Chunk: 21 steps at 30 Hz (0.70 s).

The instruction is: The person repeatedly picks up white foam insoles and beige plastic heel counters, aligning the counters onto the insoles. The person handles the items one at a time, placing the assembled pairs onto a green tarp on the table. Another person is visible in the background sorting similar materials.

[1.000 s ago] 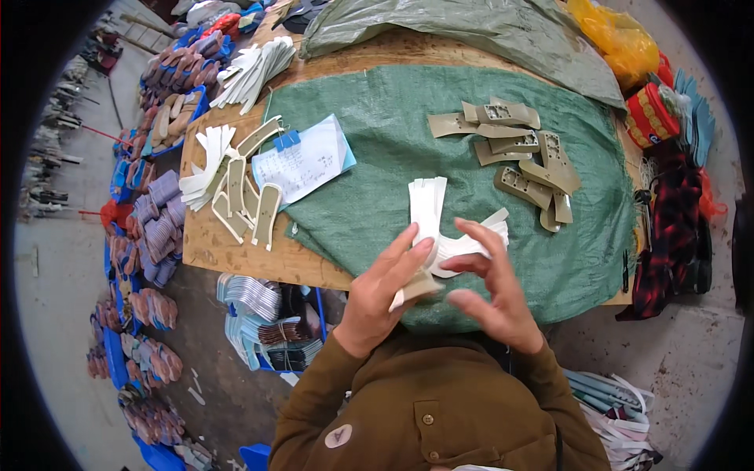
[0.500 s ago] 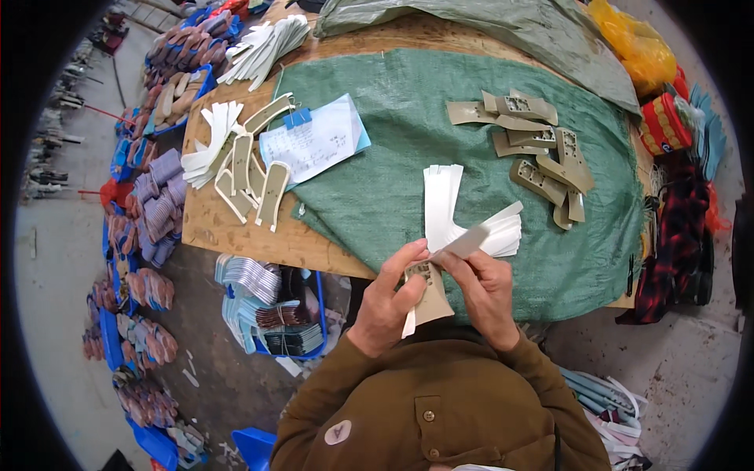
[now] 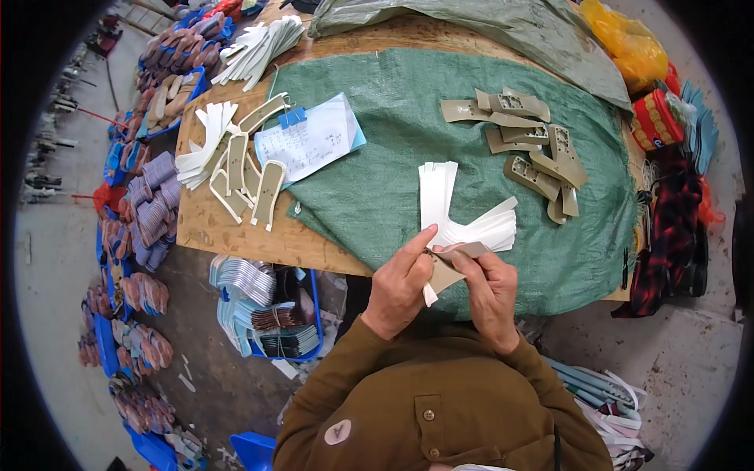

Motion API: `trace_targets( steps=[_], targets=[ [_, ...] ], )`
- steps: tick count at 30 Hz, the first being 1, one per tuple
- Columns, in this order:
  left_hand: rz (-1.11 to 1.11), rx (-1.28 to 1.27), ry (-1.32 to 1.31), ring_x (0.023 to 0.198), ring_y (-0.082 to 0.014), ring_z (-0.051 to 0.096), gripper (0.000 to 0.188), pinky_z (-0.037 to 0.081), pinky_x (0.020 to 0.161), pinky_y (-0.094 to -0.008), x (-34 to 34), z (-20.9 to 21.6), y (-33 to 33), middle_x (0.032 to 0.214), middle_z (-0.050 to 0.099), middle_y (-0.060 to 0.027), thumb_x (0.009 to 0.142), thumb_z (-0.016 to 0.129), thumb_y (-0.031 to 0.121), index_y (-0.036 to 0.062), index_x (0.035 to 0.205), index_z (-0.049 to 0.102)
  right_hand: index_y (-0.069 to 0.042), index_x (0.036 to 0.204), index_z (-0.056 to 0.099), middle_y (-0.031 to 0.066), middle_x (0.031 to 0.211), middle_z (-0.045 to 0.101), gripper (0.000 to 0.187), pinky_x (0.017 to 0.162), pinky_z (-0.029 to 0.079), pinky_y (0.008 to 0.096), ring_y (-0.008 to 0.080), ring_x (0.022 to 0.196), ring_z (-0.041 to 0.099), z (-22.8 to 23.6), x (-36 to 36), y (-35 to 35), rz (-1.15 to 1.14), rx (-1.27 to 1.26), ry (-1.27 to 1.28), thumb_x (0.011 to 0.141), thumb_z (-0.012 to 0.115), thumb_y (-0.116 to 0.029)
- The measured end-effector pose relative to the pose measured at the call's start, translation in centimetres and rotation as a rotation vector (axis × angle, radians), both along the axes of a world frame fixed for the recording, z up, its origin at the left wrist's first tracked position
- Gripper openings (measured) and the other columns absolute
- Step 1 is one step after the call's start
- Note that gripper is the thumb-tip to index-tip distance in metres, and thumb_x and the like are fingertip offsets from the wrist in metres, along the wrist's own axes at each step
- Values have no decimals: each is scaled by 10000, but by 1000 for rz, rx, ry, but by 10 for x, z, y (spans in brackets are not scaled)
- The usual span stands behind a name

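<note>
My left hand (image 3: 397,289) and my right hand (image 3: 488,297) pinch a beige strap piece (image 3: 444,276) between them, above the near edge of the table. A narrow white end (image 3: 430,295) pokes out below the left fingers; whether it is a separate strip cannot be told. The right thumb and fingers grip the folded end of the piece. Just beyond my hands, a fanned stack of white curved strips (image 3: 479,225) lies on a green woven sheet (image 3: 369,180). Further right are several loose beige strap pieces (image 3: 536,174) with printed dark patches.
At left on the wooden table (image 3: 314,247) lie white-edged beige straps (image 3: 269,188), white strips (image 3: 206,141) and a paper (image 3: 314,145) with a blue clip (image 3: 292,116). A blue crate (image 3: 317,314) of bundled pieces stands below. Footwear parts (image 3: 157,204) line the left floor.
The beige piece has been tilted and turned in my fingers, so its patterned face is now mostly hidden. Both hands stay close together. The whole view has shifted slightly.
</note>
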<state>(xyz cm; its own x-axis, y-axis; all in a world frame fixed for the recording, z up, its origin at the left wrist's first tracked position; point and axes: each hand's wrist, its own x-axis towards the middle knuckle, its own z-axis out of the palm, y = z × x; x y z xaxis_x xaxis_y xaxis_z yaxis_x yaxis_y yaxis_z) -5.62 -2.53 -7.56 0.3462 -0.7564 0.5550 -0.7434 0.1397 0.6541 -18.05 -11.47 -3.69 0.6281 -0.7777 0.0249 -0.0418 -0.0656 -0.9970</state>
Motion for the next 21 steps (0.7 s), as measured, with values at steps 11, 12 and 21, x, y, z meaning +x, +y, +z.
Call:
trace_targets(
  steps=[11,12,21],
  targets=[
    [-30,113,-89,892,-344,658,329,539,725,-381,4,-7,-2,1064,646,-165,715,657,-26,13,998,493,47,1064,656,81,915,692,233,732,500,249,108,773,622,21,-11,-4,-33,180,-92,981,487,-90],
    [-17,132,-87,888,-342,657,313,537,723,-381,6,-8,-1,1051,648,-160,731,656,-29,13,1003,508,48,1071,652,99,934,692,240,758,514,265,131,796,641,32,-14,-7,-46,191,-103,985,478,-93],
    [-242,512,764,868,-217,637,225,499,762,-320,2,32,6,951,653,-97,967,549,167,10,1124,579,28,927,682,17,775,568,191,592,424,235,89,619,508,-17,-6,-45,411,426,-111,964,563,-116]
  ],
)
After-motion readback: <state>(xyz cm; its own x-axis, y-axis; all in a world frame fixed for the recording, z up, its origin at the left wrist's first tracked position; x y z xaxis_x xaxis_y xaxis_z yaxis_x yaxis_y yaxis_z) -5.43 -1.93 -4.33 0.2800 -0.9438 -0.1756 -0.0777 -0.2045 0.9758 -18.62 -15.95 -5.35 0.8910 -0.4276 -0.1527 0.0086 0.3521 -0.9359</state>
